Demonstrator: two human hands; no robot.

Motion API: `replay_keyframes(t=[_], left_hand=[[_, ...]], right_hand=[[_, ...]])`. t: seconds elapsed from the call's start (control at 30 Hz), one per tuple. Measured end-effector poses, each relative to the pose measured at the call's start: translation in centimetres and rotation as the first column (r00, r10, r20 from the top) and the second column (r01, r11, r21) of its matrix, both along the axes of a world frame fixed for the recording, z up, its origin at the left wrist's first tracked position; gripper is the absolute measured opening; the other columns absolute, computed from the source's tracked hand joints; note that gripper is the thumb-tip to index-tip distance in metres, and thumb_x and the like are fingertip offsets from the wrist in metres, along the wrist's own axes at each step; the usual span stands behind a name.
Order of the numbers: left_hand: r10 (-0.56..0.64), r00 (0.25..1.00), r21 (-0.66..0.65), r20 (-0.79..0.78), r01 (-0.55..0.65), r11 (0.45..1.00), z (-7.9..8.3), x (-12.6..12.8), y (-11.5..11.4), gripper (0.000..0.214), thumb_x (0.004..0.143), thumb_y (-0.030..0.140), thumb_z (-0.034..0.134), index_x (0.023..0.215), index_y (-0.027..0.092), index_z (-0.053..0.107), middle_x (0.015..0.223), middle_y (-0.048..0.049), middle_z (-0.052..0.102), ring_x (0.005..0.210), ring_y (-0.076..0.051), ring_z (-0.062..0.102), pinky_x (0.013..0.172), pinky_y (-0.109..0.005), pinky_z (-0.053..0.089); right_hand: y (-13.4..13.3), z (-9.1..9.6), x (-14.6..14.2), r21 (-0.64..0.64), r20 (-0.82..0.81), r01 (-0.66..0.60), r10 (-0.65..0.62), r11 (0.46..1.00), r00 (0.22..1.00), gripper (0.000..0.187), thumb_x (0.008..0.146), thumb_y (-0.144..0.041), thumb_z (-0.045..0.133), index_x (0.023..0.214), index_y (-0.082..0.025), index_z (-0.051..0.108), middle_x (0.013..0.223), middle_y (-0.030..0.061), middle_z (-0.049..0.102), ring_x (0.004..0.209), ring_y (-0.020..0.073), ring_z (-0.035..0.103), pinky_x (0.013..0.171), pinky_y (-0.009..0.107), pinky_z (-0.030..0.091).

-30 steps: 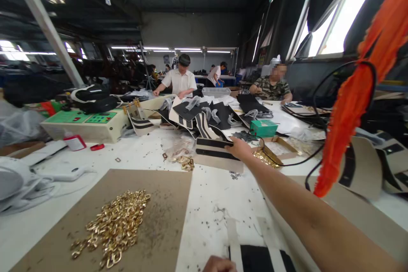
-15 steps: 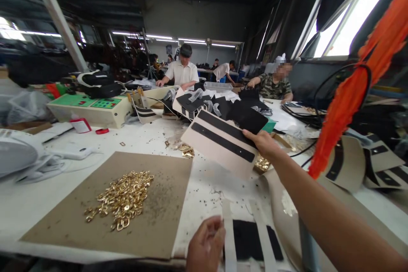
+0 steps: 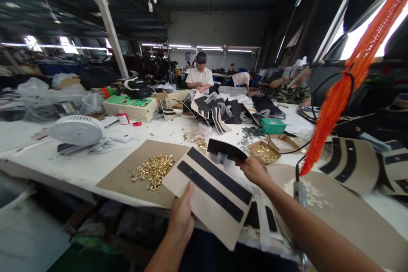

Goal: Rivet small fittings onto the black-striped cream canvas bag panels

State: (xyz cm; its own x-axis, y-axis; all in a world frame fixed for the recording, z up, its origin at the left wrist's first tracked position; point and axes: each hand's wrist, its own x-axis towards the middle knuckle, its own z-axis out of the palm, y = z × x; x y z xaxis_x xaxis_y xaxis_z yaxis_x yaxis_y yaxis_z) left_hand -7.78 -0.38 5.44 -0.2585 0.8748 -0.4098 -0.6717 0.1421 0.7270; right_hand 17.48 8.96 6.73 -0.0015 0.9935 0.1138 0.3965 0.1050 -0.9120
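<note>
The left hand (image 3: 181, 217) clamps the near left edge of the beige striped panel (image 3: 213, 204), and the right hand (image 3: 255, 171) pinches its far right edge beside a black flap (image 3: 226, 149). The panel is held tilted above the near edge of the white table (image 3: 79, 170). To its left a pile of gold rings (image 3: 153, 170) lies on brown cardboard (image 3: 117, 176).

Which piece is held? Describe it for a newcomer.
On the white table, find the brown board with gold rings. Right of it, the beige panel with two black stripes is the only one lifted, in left hand and right hand.
</note>
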Motion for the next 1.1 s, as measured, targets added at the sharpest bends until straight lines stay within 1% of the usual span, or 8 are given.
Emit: replay_keyframes(t=[0.1, 0.27, 0.37, 0.47, 0.57, 0.7, 0.83, 1.1], left_hand=[[-0.026, 1.0, 0.029, -0.012, 0.026, 0.999, 0.8, -2.1, -3.4, 0.038, 0.085, 0.021, 0.077, 0.121, 0.012, 0.071, 0.103, -0.0141, 0.081, 0.097, -0.03, 0.078, 0.093, -0.042, 0.062], [-0.177, 0.984, 0.051, -0.023, 0.178, 0.983, 1.6, -5.0, -8.4, 0.053, 0.078, 0.03, 0.084, 0.126, 0.01, 0.07, 0.106, -0.0178, 0.08, 0.1, -0.038, 0.076, 0.089, -0.048, 0.063], [-0.23, 0.972, 0.04, -0.053, 0.232, 0.972, 0.6, -5.9, -10.6, 0.057, 0.075, 0.035, 0.086, 0.124, 0.009, 0.071, 0.111, -0.0192, 0.079, 0.103, -0.038, 0.076, 0.094, -0.049, 0.06], [-0.253, 0.967, 0.015, -0.007, 0.253, 0.967, -1.1, -5.9, -12.1, 0.056, 0.073, 0.038, 0.087, 0.119, 0.009, 0.074, 0.109, -0.0193, 0.079, 0.106, -0.039, 0.075, 0.099, -0.05, 0.057], [-0.215, 0.974, -0.014, 0.065, 0.217, 0.976, -2.9, -5.9, -12.7, 0.053, 0.072, 0.034, 0.086, 0.118, 0.011, 0.074, 0.108, -0.0178, 0.08, 0.104, -0.037, 0.075, 0.099, -0.049, 0.057], [-0.091, 0.992, -0.155, 0.086, 0.104, 0.983, -5.1, -7.6, -12.7, 0.043, 0.076, 0.028, 0.08, 0.115, 0.01, 0.072, 0.093, -0.0149, 0.082, 0.08, -0.03, 0.079, 0.076, -0.04, 0.063], [-0.026, 1.0, -0.281, -0.012, 0.021, 0.959, -6.7, -10.2, -13.0, 0.032, 0.08, 0.029, 0.077, 0.105, 0.01, 0.073, 0.079, -0.0104, 0.08, 0.059, -0.022, 0.073, 0.055, -0.029, 0.056], [-0.043, 0.999, -0.264, 0.004, 0.042, 0.963, -7.4, -12.1, -13.3, 0.041, 0.078, 0.038, 0.081, 0.107, 0.01, 0.075, 0.074, -0.0074, 0.078, 0.061, -0.021, 0.071, 0.063, -0.03, 0.059]], right_hand=[[-0.2, -0.6, -0.3, 0.059, 0.18, -0.021, 0.01, 0.998, 0.984, 0.018, 0.078, -0.031, 0.074, 0.095, -0.029, 0.078, 0.11, 0.0042, 0.076, 0.114, 0.0325, 0.064, 0.098, 0.041, 0.049], [-1.9, 0.0, 0.2, 0.162, 0.398, 0.027, -0.091, 0.986, 0.913, 0.06, 0.071, -0.01, 0.063, 0.13, -0.023, 0.068, 0.141, 0.0122, 0.06, 0.127, 0.038, 0.055, 0.114, 0.055, 0.035], [-4.3, 2.2, -1.1, 0.472, 0.413, 0.032, -0.253, 0.881, 0.875, 0.055, 0.08, -0.013, 0.056, 0.134, -0.021, 0.064, 0.137, 0.013, 0.059, 0.125, 0.0333, 0.055, 0.111, 0.05, 0.04], [-7.5, 4.5, -4.6, 0.608, 0.262, -0.005, -0.195, 0.794, 0.945, 0.036, 0.09, -0.023, 0.056, 0.124, -0.025, 0.069, 0.123, 0.0101, 0.065, 0.112, 0.0281, 0.061, 0.101, 0.043, 0.048], [-9.6, 4.5, -9.0, 0.439, 0.176, -0.138, 0.066, 0.888, 0.982, 0.024, 0.095, -0.034, 0.06, 0.113, -0.026, 0.073, 0.107, 0.0073, 0.07, 0.094, 0.0249, 0.066, 0.086, 0.038, 0.052], [-8.1, 0.5, -14.4, 0.105, 0.108, -0.358, 0.347, 0.928, 0.932, 0.022, 0.093, -0.041, 0.063, 0.098, -0.024, 0.077, 0.089, 0.0048, 0.074, 0.079, 0.0232, 0.068, 0.074, 0.035, 0.052], [-4.1, -3.3, -19.5, 0.051, 0.197, -0.388, 0.372, 0.92, 0.907, 0.02, 0.088, -0.038, 0.066, 0.095, -0.024, 0.078, 0.089, 0.0043, 0.076, 0.082, 0.0234, 0.068, 0.079, 0.035, 0.05], [0.6, -5.4, -26.7, 0.024, 0.266, -0.268, 0.253, 0.963, 0.93, 0.01, 0.082, -0.033, 0.073, 0.076, -0.026, 0.075, 0.078, 0.0051, 0.071, 0.081, 0.0237, 0.062, 0.082, 0.036, 0.042]])
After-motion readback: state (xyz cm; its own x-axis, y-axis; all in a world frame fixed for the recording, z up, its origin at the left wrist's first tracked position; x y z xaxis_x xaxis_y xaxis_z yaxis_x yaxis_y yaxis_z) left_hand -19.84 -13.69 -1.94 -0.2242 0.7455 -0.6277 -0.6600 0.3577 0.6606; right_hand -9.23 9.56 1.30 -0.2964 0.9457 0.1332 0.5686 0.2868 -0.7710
